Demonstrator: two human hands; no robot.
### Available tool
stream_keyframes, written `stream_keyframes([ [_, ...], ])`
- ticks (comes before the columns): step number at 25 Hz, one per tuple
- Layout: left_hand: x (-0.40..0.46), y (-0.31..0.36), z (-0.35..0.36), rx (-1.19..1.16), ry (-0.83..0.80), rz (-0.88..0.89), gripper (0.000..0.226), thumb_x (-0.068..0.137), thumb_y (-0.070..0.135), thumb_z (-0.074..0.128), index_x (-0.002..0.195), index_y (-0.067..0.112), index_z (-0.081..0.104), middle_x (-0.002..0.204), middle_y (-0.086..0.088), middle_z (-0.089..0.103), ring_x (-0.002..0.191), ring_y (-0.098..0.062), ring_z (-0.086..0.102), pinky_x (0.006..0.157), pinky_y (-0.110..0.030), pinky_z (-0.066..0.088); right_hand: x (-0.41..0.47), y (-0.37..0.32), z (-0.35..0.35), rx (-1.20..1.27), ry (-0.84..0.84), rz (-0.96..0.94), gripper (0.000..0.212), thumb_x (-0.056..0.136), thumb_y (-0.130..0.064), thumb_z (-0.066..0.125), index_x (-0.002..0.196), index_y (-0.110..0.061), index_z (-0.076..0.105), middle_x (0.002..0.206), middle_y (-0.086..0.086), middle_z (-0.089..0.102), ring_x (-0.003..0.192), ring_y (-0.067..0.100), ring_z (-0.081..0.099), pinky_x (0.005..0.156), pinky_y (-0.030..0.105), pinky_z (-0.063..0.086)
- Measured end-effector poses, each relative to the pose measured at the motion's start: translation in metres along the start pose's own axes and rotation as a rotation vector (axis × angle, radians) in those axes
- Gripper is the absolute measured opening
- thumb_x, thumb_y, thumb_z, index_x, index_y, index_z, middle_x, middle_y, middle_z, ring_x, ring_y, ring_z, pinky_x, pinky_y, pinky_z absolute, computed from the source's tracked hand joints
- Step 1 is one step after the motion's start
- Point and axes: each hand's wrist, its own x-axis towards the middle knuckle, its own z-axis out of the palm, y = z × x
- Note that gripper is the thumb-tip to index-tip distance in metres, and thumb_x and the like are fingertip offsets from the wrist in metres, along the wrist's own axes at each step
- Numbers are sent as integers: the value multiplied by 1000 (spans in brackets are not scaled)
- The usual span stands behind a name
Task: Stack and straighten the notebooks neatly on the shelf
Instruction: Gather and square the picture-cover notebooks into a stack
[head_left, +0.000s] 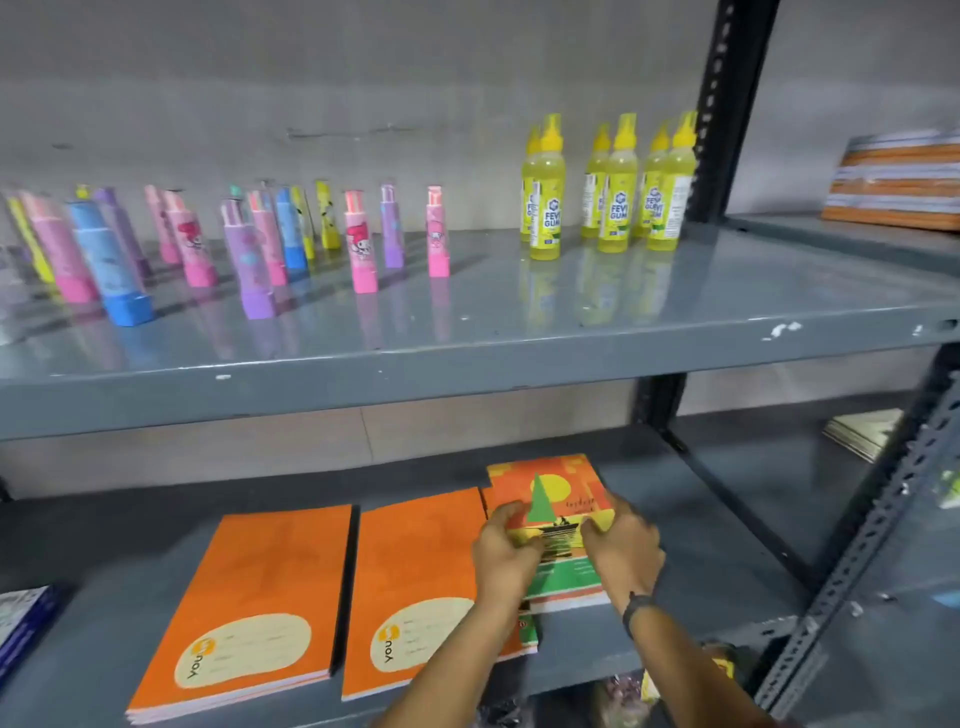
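Observation:
On the lower grey shelf (727, 561) lie three piles of notebooks. A left orange pile (260, 587) and a middle orange pile (415, 566) lie flat, side by side. The right pile (556, 488) has an orange, yellow and green picture cover and overlaps the middle pile's right edge. My left hand (506, 551) grips the left side of the top picture notebook. My right hand (626, 551), with a dark wristband, grips its right side. The hands hide the middle of that cover.
The upper shelf (675, 312) carries several pastel stick-shaped items (358, 239) and yellow gum bottles (618, 187). A black upright post (727, 104) stands at the right. More notebook stacks (898, 182) sit on the neighbouring rack. A blue item (21, 618) lies at far left.

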Motion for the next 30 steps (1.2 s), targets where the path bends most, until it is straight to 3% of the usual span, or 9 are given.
stream_keyframes([
  [2, 3, 6, 14, 136, -100, -6, 48, 79, -2, 63, 124, 12, 54, 130, -2, 59, 95, -10, 57, 83, -21, 48, 4, 8, -8, -75, -47, 41, 46, 87, -26, 57, 133, -23, 51, 130, 10, 60, 123, 35, 47, 103, 46, 40],
  [6, -12, 3, 16, 493, -185, 76, 53, 84, 7, 59, 134, 19, 47, 142, -2, 47, 131, -21, 40, 109, -30, 37, 5, 27, -6, -240, -211, 5, 49, 90, -26, 55, 138, -23, 44, 141, 5, 49, 131, 31, 39, 106, 47, 35],
  [8, -21, -8, -8, 578, -14, 151, 52, 85, 10, 57, 134, 23, 46, 146, -1, 42, 136, -22, 32, 113, -32, 31, -2, 21, -2, -279, -111, -93, 49, 90, -25, 54, 138, -23, 42, 145, 3, 43, 133, 29, 36, 106, 46, 36],
  [11, -23, -28, -62, 655, 292, 16, 44, 88, 25, 55, 132, 21, 48, 144, -2, 45, 133, -24, 36, 111, -37, 36, -30, -7, 18, -167, -6, -364, 47, 92, -24, 52, 139, -25, 44, 149, -2, 40, 139, 20, 31, 114, 39, 34],
  [13, -23, -37, -92, 719, 359, -115, 41, 91, 34, 47, 130, 20, 49, 142, -5, 45, 130, -28, 38, 106, -39, 37, -57, -29, 42, -114, -185, -522, 47, 94, -26, 48, 140, -29, 43, 151, -4, 37, 141, 17, 27, 119, 35, 26],
  [16, -22, -41, -110, 767, 232, -226, 42, 91, 33, 45, 132, 23, 45, 146, -4, 37, 133, -27, 32, 109, -38, 35, -81, -34, 74, -328, -452, -524, 52, 96, -38, 39, 147, -30, 29, 161, 1, 17, 149, 23, 9, 123, 42, 11],
  [20, -18, -46, -121, 646, 206, -251, 42, 89, 25, 49, 129, 15, 48, 142, -14, 42, 131, -30, 37, 109, -36, 35, -84, -25, 88, -434, -504, -472, 56, 98, -49, 27, 150, -32, 17, 163, 2, 1, 150, 25, -1, 121, 45, 6],
  [25, -10, -30, -140, 117, 417, -242, 44, 79, 10, 67, 120, 0, 54, 114, -21, 65, 100, -33, 61, 83, -34, 48, -77, -23, 85, -383, -512, -459, 60, 95, -52, 37, 149, -32, 23, 163, -1, 4, 150, 20, 5, 121, 40, 13],
  [30, -11, -32, -149, 3, 136, -324, 38, 82, 1, 61, 119, 0, 50, 120, -20, 62, 107, -32, 59, 90, -35, 48, -67, -33, 74, -311, -571, -439, 64, 91, -45, 53, 148, -26, 30, 162, -1, 11, 149, 17, 11, 119, 34, 21],
])
